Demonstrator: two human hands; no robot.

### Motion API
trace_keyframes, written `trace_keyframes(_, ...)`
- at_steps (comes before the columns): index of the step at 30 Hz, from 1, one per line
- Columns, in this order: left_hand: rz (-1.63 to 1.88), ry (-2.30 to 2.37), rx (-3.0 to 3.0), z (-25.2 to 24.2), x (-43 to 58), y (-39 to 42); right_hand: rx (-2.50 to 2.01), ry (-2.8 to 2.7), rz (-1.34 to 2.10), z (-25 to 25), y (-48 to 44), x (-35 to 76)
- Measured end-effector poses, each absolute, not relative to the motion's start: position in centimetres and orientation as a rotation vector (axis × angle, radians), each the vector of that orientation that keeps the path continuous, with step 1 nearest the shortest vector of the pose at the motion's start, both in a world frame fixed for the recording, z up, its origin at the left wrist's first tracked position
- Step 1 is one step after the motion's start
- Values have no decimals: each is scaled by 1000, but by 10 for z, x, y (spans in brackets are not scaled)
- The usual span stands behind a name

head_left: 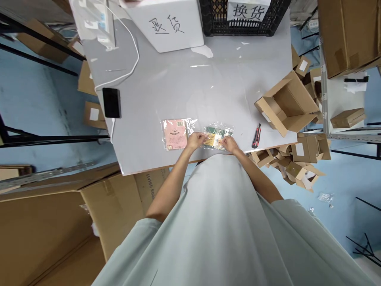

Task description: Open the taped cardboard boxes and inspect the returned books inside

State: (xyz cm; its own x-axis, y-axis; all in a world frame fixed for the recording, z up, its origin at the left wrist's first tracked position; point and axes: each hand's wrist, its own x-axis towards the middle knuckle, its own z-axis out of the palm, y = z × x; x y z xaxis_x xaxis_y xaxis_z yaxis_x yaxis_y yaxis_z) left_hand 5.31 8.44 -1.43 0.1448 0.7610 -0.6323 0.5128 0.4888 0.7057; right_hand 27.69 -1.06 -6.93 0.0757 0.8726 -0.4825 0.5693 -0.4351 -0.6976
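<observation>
A small green and yellow packet in a clear plastic bag (pixel 214 137) lies at the table's front edge, pinched at both sides. My left hand (pixel 195 140) grips its left side, fingers closed. On its right side, my right hand (pixel 229 143) has its fingers closed on the clear wrapping. Just left of my left hand is a pink packet in a clear bag (pixel 175 134), flat on the table, with a barcode at its upper right corner. What is inside either packet I cannot make out.
A red and black box cutter (pixel 256 136) and an open cardboard box (pixel 285 104) are at the right. A white bin (pixel 175 29) and black crate (pixel 217 28) stand at the back. A phone (pixel 112 103) with a cable lies left. Cardboard boxes (pixel 303 174) pile below the right edge.
</observation>
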Motion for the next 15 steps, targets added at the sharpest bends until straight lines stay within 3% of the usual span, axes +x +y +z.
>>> trace_keyframes(9, 63, 1433, 1192, 1, -7, 138, -2185, -1511, 1297, -72, 0, 272)
trace_keyframes(15, 197, 1365, 1102, 7, 1, 129, -2305, -1571, 1322, -62, 4, 266)
